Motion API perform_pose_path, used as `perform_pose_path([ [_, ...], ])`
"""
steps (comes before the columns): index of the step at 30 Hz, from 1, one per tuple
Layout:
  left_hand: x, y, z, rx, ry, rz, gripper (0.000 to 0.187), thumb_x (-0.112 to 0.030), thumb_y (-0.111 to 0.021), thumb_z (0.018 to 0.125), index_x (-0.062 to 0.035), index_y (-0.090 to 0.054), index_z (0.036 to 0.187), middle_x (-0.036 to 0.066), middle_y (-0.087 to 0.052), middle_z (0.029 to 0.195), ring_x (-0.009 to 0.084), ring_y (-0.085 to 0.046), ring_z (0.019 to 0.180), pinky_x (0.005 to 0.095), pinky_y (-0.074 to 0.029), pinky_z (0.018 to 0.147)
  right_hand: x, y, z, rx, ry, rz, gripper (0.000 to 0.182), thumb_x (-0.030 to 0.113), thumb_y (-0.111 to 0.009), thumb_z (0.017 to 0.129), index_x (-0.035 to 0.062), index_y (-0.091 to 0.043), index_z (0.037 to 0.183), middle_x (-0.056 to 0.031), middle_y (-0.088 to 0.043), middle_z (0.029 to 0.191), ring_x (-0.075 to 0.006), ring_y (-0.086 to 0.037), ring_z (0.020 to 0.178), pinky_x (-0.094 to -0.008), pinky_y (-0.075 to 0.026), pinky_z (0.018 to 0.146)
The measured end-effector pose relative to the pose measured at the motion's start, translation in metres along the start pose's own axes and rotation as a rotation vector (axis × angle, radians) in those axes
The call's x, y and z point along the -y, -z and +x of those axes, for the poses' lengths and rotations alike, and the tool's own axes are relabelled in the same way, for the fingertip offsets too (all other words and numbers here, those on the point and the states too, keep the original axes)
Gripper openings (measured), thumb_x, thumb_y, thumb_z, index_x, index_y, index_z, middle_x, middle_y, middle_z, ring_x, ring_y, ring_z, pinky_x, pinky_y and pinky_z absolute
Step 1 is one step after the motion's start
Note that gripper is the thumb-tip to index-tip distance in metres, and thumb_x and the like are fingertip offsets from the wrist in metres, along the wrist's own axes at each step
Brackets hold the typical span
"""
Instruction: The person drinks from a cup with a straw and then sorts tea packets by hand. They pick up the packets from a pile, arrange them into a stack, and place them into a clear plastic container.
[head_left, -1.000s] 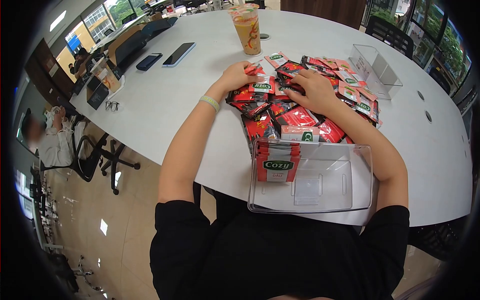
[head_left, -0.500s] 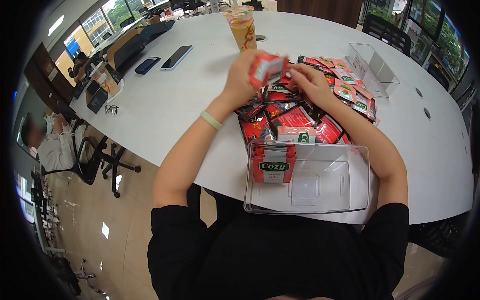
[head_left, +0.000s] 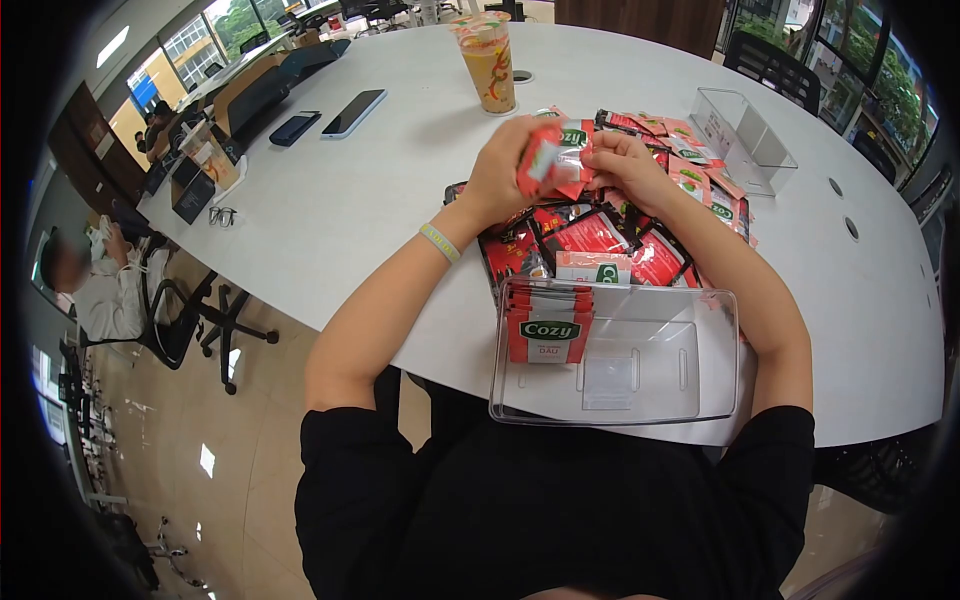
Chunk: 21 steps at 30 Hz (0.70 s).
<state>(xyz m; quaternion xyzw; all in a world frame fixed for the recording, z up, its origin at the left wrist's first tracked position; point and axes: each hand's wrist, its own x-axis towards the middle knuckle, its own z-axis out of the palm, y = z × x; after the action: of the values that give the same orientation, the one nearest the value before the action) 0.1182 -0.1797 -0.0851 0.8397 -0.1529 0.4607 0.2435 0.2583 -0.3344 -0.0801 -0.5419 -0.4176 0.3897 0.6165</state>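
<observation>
My left hand (head_left: 503, 168), with a pale wristband behind it, is closed round red-and-white tea sachets (head_left: 543, 160), slightly blurred, held above the pile. My right hand (head_left: 632, 172) pinches the edge of a red Cozy sachet (head_left: 573, 150) beside them. Below both hands spreads a loose heap of red, black and pink sachets (head_left: 590, 235). Closer to me, a clear plastic box (head_left: 690, 405) stands at the table edge. An upright row of Cozy sachets (head_left: 550, 340) fills its left end.
A cup of orange drink (head_left: 488, 70) stands beyond my left hand. Another clear box (head_left: 745, 150) is at the back right. Two phones (head_left: 354, 113), glasses (head_left: 222, 216) and a dark box (head_left: 192, 190) lie to the left. A seated person (head_left: 105, 280) is farther left.
My left hand has moved slightly right and down with its sachets. My right hand has lifted from the pile and now meets it, fingers on a sachet.
</observation>
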Motion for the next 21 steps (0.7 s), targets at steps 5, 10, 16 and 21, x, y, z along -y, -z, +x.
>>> perform_pose_path([
  [5,0.004,-0.005,0.009,-0.326,0.703,-0.714,0.05,-0.038,-0.053,0.088,-0.0006,-0.044,0.12,0.008,-0.054,0.103,0.015,-0.053,0.094,0.0296,-0.046,0.08,-0.01,0.0,0.008,-0.052,0.12,0.036,0.019,0.013,-0.059,0.085,0.0042,-0.057,0.101,-0.0017,-0.061,0.083,-0.0057,-0.058,0.058,-0.0157,-0.047,0.053],
  [10,-0.001,-0.007,0.006,-0.193,0.681,-0.849,0.046,-0.029,-0.056,0.087,-0.0006,-0.043,0.121,0.008,-0.054,0.11,0.0136,-0.052,0.101,0.0289,-0.043,0.087,-0.006,-0.003,0.002,-0.035,0.115,-0.058,0.019,0.017,-0.06,0.085,0.0052,-0.058,0.1,0.0001,-0.061,0.08,-0.0037,-0.056,0.056,-0.0152,-0.045,0.049],
  [16,-0.001,-0.002,0.005,0.049,0.644,-0.968,0.042,-0.02,-0.056,0.086,0.0003,-0.044,0.121,0.008,-0.056,0.11,0.014,-0.055,0.1,0.0281,-0.043,0.088,-0.005,-0.004,-0.001,-0.082,0.02,-0.284,0.019,0.02,-0.063,0.083,0.004,-0.062,0.094,0.0017,-0.06,0.068,-0.0028,-0.055,0.052,-0.016,-0.038,0.038],
  [21,-0.012,0.005,0.009,0.108,0.868,-1.114,0.033,-0.019,-0.057,0.085,-0.0012,-0.051,0.112,0.005,-0.059,0.103,0.0111,-0.056,0.093,0.0256,-0.045,0.082,-0.01,-0.004,0.002,-0.122,0.091,-0.291,0.019,0.021,-0.064,0.083,0.0021,-0.063,0.089,-0.0005,-0.059,0.061,-0.0042,-0.055,0.049,-0.0177,-0.035,0.034],
])
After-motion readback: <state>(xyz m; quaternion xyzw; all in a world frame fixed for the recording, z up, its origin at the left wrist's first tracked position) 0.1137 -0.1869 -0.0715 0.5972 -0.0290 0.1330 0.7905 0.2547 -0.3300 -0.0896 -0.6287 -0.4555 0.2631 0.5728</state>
